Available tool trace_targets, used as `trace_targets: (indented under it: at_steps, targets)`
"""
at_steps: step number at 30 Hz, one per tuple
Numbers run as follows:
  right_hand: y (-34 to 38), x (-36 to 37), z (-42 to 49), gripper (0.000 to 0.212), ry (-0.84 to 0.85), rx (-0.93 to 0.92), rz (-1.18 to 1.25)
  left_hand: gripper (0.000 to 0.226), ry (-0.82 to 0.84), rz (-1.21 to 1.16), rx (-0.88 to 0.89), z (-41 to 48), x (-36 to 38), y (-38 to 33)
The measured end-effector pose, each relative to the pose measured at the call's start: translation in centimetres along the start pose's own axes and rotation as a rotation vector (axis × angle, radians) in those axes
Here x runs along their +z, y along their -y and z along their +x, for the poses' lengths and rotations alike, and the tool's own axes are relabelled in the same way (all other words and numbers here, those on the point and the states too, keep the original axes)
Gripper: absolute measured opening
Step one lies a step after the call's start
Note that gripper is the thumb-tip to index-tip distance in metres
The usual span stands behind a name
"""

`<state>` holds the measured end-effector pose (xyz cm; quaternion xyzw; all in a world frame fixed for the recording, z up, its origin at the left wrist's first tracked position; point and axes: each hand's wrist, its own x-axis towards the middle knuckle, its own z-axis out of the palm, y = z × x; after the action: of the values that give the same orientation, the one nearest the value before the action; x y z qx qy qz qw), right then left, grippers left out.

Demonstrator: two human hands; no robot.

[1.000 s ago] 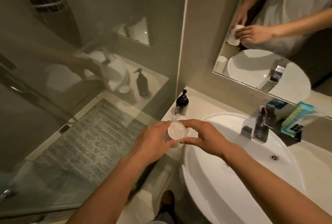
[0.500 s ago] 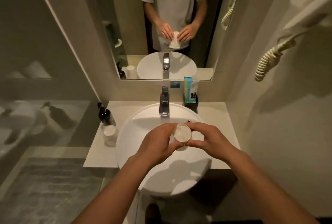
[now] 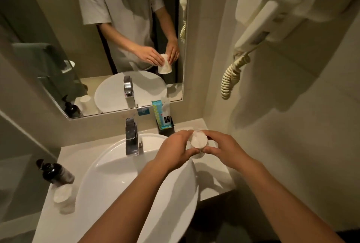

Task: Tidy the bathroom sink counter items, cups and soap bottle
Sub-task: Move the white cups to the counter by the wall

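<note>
We grip a paper-capped cup (image 3: 198,142) with both hands over the counter's (image 3: 64,190) right end.

Left hand (image 3: 176,150) and right hand (image 3: 224,148) fingers close around it; the chrome faucet (image 3: 131,137) and round white basin (image 3: 116,184) lie alongside, while a dark soap bottle (image 3: 56,173) and second cup (image 3: 63,198) stand at the left edge.

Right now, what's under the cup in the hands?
The cup, held by left hand and right hand, sits over the white counter right of the sink. Its base is hidden, so contact can't be judged.
</note>
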<state>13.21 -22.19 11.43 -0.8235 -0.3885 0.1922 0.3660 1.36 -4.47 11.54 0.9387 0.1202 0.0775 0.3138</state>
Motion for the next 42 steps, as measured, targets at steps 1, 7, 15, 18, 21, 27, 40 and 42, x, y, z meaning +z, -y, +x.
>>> trace_targets:
  at_steps: [1, 7, 15, 18, 21, 27, 40, 42]
  targets:
    - [-0.2, -0.2, 1.1, 0.057, -0.003, 0.009, -0.008, 0.064, 0.005, -0.003, 0.005, 1.2, 0.1, 0.4]
    - [-2.7, -0.6, 7.3, 0.055, 0.03, 0.053, -0.041, 0.058, 0.06, -0.027, 0.009, 7.7, 0.9, 3.1]
    - [-6.4, 0.5, 13.9, 0.058, 0.051, 0.118, -0.029, 0.057, 0.172, -0.082, -0.028, 14.6, 3.0, 7.3]
    - [-7.7, 1.3, 16.0, 0.057, 0.041, 0.142, -0.025, 0.055, 0.179, -0.093, -0.042, 16.6, 4.1, 8.9]
    - [-9.0, 2.0, 18.0, 0.057, 0.036, 0.18, -0.032, 0.056, 0.179, -0.091, -0.07, 18.4, 5.2, 10.3]
    - [-11.2, 2.9, 20.6, 0.057, 0.064, 0.226, -0.021, 0.058, 0.191, -0.09, -0.127, 20.9, 7.4, 12.3]
    - [-13.4, 3.7, 22.9, 0.053, 0.087, 0.251, -0.086, 0.051, 0.277, -0.034, -0.183, 24.0, 9.3, 13.9]
    - [-13.5, 3.8, 23.0, 0.053, 0.096, 0.258, -0.094, 0.051, 0.29, -0.027, -0.186, 24.0, 9.4, 14.0]
